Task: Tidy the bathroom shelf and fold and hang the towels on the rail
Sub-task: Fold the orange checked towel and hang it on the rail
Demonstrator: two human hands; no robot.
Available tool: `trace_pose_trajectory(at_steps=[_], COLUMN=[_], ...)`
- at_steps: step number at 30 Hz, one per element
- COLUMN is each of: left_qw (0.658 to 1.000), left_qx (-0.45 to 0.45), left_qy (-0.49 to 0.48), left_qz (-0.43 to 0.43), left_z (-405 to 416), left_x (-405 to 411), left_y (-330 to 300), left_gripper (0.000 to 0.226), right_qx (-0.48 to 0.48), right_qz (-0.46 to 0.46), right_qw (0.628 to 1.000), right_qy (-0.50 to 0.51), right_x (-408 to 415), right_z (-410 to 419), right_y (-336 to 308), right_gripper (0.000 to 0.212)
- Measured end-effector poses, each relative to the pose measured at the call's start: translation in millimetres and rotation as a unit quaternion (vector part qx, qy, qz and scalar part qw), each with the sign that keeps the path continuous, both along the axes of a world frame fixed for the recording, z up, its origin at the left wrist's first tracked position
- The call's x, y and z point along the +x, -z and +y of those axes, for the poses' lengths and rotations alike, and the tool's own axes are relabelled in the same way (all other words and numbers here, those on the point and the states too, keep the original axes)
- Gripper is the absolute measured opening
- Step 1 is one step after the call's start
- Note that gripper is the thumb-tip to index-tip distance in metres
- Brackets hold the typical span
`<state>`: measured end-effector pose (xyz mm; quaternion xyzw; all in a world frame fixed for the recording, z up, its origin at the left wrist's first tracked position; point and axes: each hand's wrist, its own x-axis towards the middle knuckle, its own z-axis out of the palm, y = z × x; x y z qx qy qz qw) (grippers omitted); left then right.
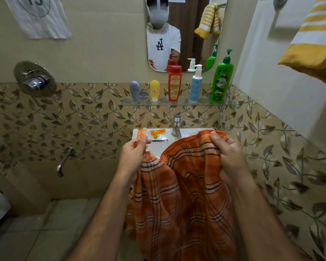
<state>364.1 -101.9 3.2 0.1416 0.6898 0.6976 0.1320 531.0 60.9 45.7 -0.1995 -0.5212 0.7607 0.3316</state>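
An orange checked towel (186,194) hangs in front of me over the white sink (158,147). My left hand (134,155) pinches its upper left corner. My right hand (230,153) grips the upper right edge, fingers curled round the cloth. The top edge sags between the two hands. On the glass shelf (177,103) above the sink stand a grey tube (135,91), a yellow tube (154,90), a red bottle (174,83), a blue pump bottle (196,85) and a green pump bottle (221,80). A yellow striped towel (316,44) hangs at the upper right.
Sachets (151,134) lie on the sink's back rim beside the chrome tap (176,127). A mirror (184,32) hangs above the shelf. A shower mixer (35,79) and spout (64,161) are on the left wall. A white wall corner (267,72) juts out at right.
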Motion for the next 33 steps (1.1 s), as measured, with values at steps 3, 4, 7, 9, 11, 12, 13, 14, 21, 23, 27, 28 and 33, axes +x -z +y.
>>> trace_pose_trajectory(at_steps=[3,4,7,9,11,12,13,14,21,23,27,28,33], left_qw=[0.999,0.998,0.997,0.994,0.990,0.988,0.988,0.989,0.996,0.995,0.990,0.987,0.976], left_qx=[0.034,0.044,0.032,0.031,0.032,0.036,0.041,0.044,0.001,0.003,0.013,0.007,0.021], left_qy=[0.019,0.024,0.055,0.080,0.099,0.104,0.105,0.101,0.085,0.100,0.139,0.159,0.212], left_qz=[-0.025,-0.033,-0.046,-0.064,-0.096,-0.105,-0.102,-0.099,-0.033,-0.028,-0.024,-0.023,-0.040], left_z=[14,18,31,36,40,40,41,42,44,42,27,22,6], left_x=[12,18,32,43,49,52,54,57,68,67,52,47,31], left_y=[-10,-12,-12,-13,-12,-12,-11,-12,-13,-14,-16,-17,-15], left_gripper=[0.031,0.031,0.030,0.029,0.031,0.031,0.031,0.031,0.039,0.037,0.026,0.026,0.042], right_qx=[0.051,0.067,0.096,0.110,0.133,0.148,0.162,0.174,0.249,0.242,0.185,0.177,0.147], right_qz=[-0.024,-0.034,-0.072,-0.094,-0.114,-0.126,-0.137,-0.150,-0.206,-0.209,-0.207,-0.205,-0.188], right_qw=[0.998,0.996,0.989,0.984,0.977,0.973,0.968,0.964,0.943,0.945,0.959,0.961,0.970], right_qy=[-0.023,-0.038,-0.086,-0.108,-0.123,-0.127,-0.132,-0.136,-0.075,-0.074,-0.053,-0.049,-0.045], right_x=[-3,-3,-3,-2,-1,0,1,2,-1,-1,4,6,8], right_z=[-11,-14,-28,-34,-37,-37,-37,-37,-40,-38,-22,-18,-6], right_y=[2,3,9,16,20,20,20,20,25,25,22,22,21], right_gripper=[0.014,0.007,0.013,0.024,0.036,0.037,0.036,0.034,0.003,0.008,0.009,0.010,0.015])
